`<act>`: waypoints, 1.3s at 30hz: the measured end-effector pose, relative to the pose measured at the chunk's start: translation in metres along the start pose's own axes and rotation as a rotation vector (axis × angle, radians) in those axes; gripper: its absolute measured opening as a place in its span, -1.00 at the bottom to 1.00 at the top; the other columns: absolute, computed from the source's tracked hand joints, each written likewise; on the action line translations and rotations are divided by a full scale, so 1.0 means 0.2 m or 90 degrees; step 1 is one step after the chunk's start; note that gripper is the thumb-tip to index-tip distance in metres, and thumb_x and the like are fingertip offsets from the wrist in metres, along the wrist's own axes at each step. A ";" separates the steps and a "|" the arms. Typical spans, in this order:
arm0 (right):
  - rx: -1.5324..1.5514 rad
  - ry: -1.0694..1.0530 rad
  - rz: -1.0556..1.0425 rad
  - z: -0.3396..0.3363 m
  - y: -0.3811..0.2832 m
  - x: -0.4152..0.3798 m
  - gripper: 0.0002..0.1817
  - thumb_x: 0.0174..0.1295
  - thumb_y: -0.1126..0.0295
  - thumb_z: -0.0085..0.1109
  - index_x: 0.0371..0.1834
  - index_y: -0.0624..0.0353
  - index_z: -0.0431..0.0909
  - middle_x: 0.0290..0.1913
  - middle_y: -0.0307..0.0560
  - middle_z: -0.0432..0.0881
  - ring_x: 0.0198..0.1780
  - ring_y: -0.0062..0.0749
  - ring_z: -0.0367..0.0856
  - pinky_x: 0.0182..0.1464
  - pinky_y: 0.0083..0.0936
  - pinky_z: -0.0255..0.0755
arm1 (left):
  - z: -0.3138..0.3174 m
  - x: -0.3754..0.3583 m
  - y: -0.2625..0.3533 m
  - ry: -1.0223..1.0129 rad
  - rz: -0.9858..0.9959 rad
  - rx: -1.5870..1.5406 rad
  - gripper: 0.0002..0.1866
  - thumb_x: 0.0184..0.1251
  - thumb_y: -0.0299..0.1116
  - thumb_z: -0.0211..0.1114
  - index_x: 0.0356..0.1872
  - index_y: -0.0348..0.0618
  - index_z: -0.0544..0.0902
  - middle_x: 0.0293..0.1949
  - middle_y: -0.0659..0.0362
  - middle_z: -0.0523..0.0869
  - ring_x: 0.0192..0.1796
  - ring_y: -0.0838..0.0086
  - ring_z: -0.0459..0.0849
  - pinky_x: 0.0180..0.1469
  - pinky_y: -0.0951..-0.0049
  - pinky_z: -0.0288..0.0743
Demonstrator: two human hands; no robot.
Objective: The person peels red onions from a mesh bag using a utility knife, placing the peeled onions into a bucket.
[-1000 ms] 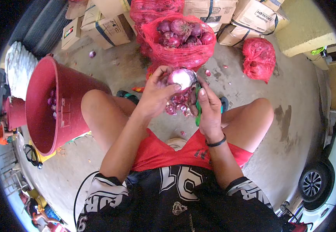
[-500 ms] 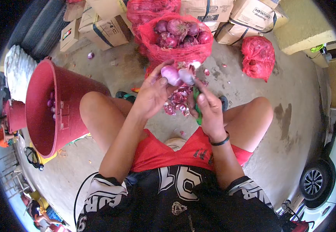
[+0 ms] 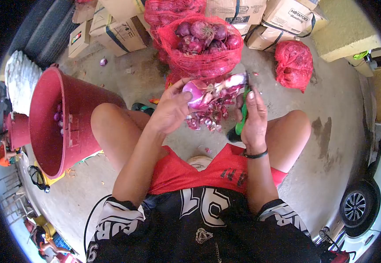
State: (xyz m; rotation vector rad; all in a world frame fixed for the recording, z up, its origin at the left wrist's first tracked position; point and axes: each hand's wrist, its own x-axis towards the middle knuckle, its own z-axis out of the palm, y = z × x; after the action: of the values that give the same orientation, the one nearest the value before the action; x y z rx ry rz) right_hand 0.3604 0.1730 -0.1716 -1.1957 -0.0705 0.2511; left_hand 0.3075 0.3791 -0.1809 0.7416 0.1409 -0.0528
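My left hand (image 3: pixel 173 107) is closed around a red onion (image 3: pixel 193 93), its smooth purple side showing between thumb and fingers. My right hand (image 3: pixel 254 118) grips a knife with a green handle (image 3: pixel 242 120); its blade points up and away from me. A strip of loosened onion skin (image 3: pixel 230 84) stretches from the onion to the blade, blurred by motion. Below the hands, a pile of onion peelings (image 3: pixel 206 120) lies on the floor between my feet. Just beyond stands an open red mesh sack (image 3: pixel 208 65) full of unpeeled onions.
At left stands a large red tub (image 3: pixel 46 127) with onions inside. A tied red mesh bag (image 3: pixel 293 65) sits at right, and cardboard boxes (image 3: pixel 287 17) line the back. A single onion (image 3: pixel 103 62) lies on the floor. A parked car (image 3: pixel 374 197) is at lower right.
My right hand has moved right with the knife, away from the onion, drawing a strip of skin out. My left hand holds the onion in nearly the same place.
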 end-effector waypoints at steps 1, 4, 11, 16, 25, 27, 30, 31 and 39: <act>0.008 0.010 0.011 -0.01 0.00 0.01 -0.53 0.50 0.24 -0.03 0.40 0.17 0.35 -0.40 -0.38 0.45 -0.50 -0.74 0.32 -0.50 -0.74 0.22 | -0.01 0.00 0.01 -0.001 -0.001 0.000 -0.33 0.18 -0.24 0.45 0.25 -0.25 0.35 0.17 0.03 0.59 0.20 0.20 0.60 0.26 0.03 0.49; -0.009 0.037 0.029 -0.03 -0.02 0.03 -0.54 0.51 0.25 -0.05 0.41 0.16 0.33 -0.40 -0.39 0.44 -0.49 -0.76 0.32 -0.49 -0.76 0.22 | -0.01 0.00 0.03 -0.015 0.003 0.004 -0.32 0.17 -0.26 0.45 0.27 -0.21 0.34 0.17 0.03 0.58 0.20 0.19 0.60 0.25 0.01 0.50; -0.281 -0.044 0.003 -0.02 0.05 -0.03 -0.44 0.48 0.28 -0.04 0.49 0.17 0.18 -0.20 -0.24 0.55 -0.36 -0.66 0.43 -0.28 -0.66 0.40 | -0.02 0.01 0.05 0.039 0.055 0.062 -0.35 0.16 -0.52 0.40 0.28 -0.17 0.32 0.18 0.02 0.57 0.21 0.22 0.59 0.20 0.11 0.55; -0.422 -0.196 -0.169 0.08 0.05 -0.08 -0.38 0.35 0.38 0.10 0.45 0.28 0.19 0.08 0.22 0.60 0.03 -0.22 0.65 0.13 -0.39 0.44 | -0.02 0.00 0.02 0.075 0.057 0.135 -0.40 0.12 -0.68 0.37 0.21 -0.18 0.40 0.12 0.10 0.58 0.16 0.37 0.57 0.20 0.30 0.53; -0.481 -0.241 -0.106 0.13 0.00 -0.10 -0.40 0.32 0.42 0.11 0.44 0.25 0.23 0.11 0.31 0.56 0.08 0.07 0.62 0.11 -0.29 0.46 | -0.01 0.00 0.04 0.081 0.045 0.132 -0.38 0.07 -0.67 0.43 0.20 -0.19 0.42 0.10 0.14 0.57 0.14 0.39 0.58 0.18 0.37 0.53; -0.484 -0.224 -0.126 0.13 0.02 -0.11 -0.40 0.32 0.43 0.11 0.44 0.23 0.23 0.10 0.30 0.57 0.06 0.07 0.63 0.09 -0.28 0.48 | -0.01 0.00 0.03 0.074 0.041 0.138 -0.37 0.06 -0.67 0.43 0.21 -0.20 0.42 0.10 0.14 0.57 0.14 0.40 0.58 0.19 0.36 0.52; -0.502 -0.207 -0.103 0.15 0.00 -0.11 -0.39 0.33 0.43 0.10 0.45 0.21 0.22 0.11 0.29 0.57 0.06 0.07 0.63 0.10 -0.28 0.48 | 0.00 0.00 0.03 0.063 0.038 0.170 -0.36 0.05 -0.66 0.44 0.21 -0.22 0.41 0.12 0.14 0.56 0.16 0.40 0.56 0.21 0.35 0.51; -0.503 -0.201 -0.122 0.15 0.00 -0.11 -0.40 0.33 0.44 0.09 0.45 0.20 0.22 0.13 0.29 0.56 0.08 0.07 0.62 0.11 -0.28 0.47 | 0.00 0.00 0.02 0.058 0.045 0.194 -0.35 0.04 -0.66 0.45 0.21 -0.22 0.41 0.12 0.13 0.56 0.16 0.41 0.56 0.22 0.35 0.50; -0.542 -0.239 -0.246 0.15 0.03 -0.09 -0.45 0.35 0.51 -0.01 0.44 0.17 0.25 0.25 0.23 0.49 0.24 0.04 0.51 0.27 -0.31 0.37 | 0.00 0.02 -0.01 0.032 0.027 0.184 -0.37 0.09 -0.60 0.45 0.23 -0.19 0.42 0.10 0.14 0.57 0.18 0.42 0.54 0.24 0.36 0.45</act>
State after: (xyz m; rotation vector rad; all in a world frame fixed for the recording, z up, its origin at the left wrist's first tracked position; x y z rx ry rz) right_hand 0.3374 0.1974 -0.1644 -1.9274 -0.7930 0.0936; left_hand 0.3107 0.3777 -0.1826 1.0354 0.1677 -0.0134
